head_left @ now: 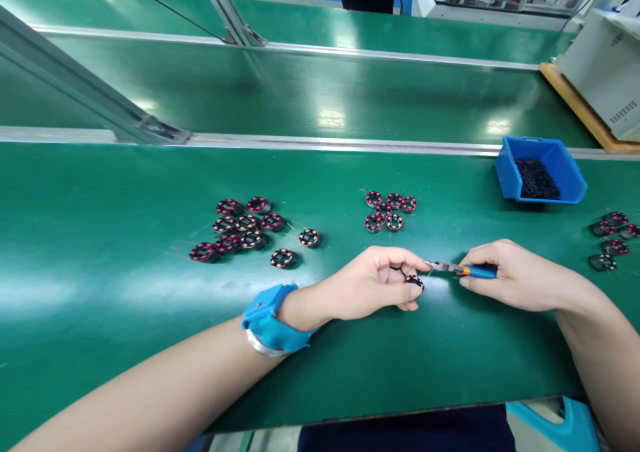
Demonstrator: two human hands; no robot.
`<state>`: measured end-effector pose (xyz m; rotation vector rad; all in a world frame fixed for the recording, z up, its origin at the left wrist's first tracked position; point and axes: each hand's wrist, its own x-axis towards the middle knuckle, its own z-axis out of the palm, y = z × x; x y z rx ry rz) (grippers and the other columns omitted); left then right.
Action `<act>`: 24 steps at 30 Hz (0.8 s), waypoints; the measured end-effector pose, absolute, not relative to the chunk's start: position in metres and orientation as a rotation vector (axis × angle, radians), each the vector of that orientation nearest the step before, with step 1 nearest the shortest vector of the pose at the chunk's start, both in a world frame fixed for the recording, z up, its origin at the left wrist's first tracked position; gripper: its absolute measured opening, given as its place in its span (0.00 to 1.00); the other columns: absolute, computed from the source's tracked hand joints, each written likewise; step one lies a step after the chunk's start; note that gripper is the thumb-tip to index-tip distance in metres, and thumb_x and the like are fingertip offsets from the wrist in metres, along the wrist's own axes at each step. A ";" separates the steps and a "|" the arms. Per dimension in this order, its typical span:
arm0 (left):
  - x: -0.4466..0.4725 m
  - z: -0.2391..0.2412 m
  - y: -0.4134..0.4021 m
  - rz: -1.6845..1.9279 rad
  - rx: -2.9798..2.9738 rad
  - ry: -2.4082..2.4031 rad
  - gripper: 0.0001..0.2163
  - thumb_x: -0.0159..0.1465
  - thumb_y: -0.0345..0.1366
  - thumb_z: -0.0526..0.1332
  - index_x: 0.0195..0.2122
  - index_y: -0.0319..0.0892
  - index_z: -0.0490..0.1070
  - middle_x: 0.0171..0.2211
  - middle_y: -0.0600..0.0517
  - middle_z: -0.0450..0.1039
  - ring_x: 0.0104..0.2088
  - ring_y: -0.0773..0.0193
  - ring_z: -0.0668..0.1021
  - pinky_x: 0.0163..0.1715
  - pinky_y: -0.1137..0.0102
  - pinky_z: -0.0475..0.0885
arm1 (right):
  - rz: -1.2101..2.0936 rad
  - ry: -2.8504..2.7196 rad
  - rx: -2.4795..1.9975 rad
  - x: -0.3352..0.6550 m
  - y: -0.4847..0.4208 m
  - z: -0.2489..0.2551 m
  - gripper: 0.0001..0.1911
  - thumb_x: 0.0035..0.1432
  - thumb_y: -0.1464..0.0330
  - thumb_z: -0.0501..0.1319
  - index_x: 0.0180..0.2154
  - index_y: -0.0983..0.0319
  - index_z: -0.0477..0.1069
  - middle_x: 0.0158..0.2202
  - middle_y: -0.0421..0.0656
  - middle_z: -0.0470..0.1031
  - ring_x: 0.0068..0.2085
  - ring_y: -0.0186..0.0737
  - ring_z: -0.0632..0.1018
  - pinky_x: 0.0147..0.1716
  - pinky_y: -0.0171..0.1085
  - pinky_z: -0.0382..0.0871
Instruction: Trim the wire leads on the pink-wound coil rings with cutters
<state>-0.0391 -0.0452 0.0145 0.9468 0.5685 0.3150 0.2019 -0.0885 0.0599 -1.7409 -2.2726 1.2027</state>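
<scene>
1. Blue-handled pliers (463,269) are lying in the right hand (515,275), whose fingers and thumb are clamping together on the handle, with the metal nose pointing across towards the left fingertips.

2. On the other side, the left hand (373,284) is pinching a small ring-shaped coil (415,281) between thumb and curled fingers, so the coil is sitting at the fingertips, partly hidden by them. Its index finger is reaching out straight above the coil, ending right beside the pliers' tip.

3. Thin wire (429,275) is sticking out from the coil, just under the pliers' nose; whether the jaws are gripping it, I cannot tell.

4. Beyond the left fingers, a middle group of coils (383,210) is resting on the green tabletop (150,359), showing red and tan windings.

5. Farther to the left of those fingers, a larger cluster of coils (247,231) is lying with loose wire ends trailing, and two single coils are standing a little apart on its near right side.

6. Past the right fingers, a blue bin (509,175) is holding small black pieces (537,179), while another coil group (615,246) is lying farther right.

7. A blue wristband (277,319) is wrapping the left wrist, behind the pinching fingers.
</scene>
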 end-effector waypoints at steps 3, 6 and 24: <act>-0.040 0.015 -0.046 0.309 0.948 0.571 0.17 0.52 0.31 0.71 0.42 0.36 0.72 0.29 0.57 0.71 0.26 0.71 0.79 0.31 0.74 0.76 | 1.218 -2.262 -1.731 0.202 -0.088 0.060 0.12 0.57 0.63 0.57 0.32 0.61 0.77 0.25 0.41 0.76 0.26 0.37 0.71 0.28 0.34 0.61; -0.039 0.015 -0.046 0.302 0.955 0.571 0.17 0.52 0.31 0.72 0.42 0.36 0.72 0.28 0.57 0.72 0.26 0.71 0.79 0.31 0.74 0.76 | 1.230 -2.254 -1.722 0.203 -0.088 0.060 0.11 0.56 0.63 0.58 0.32 0.61 0.77 0.25 0.40 0.75 0.25 0.36 0.70 0.27 0.34 0.60; -0.038 0.015 -0.048 0.348 0.942 0.576 0.18 0.51 0.30 0.72 0.42 0.35 0.70 0.26 0.58 0.71 0.27 0.72 0.79 0.29 0.78 0.73 | 1.101 -2.350 -1.746 0.207 -0.100 0.063 0.10 0.60 0.66 0.56 0.36 0.60 0.74 0.34 0.43 0.77 0.33 0.40 0.74 0.34 0.36 0.63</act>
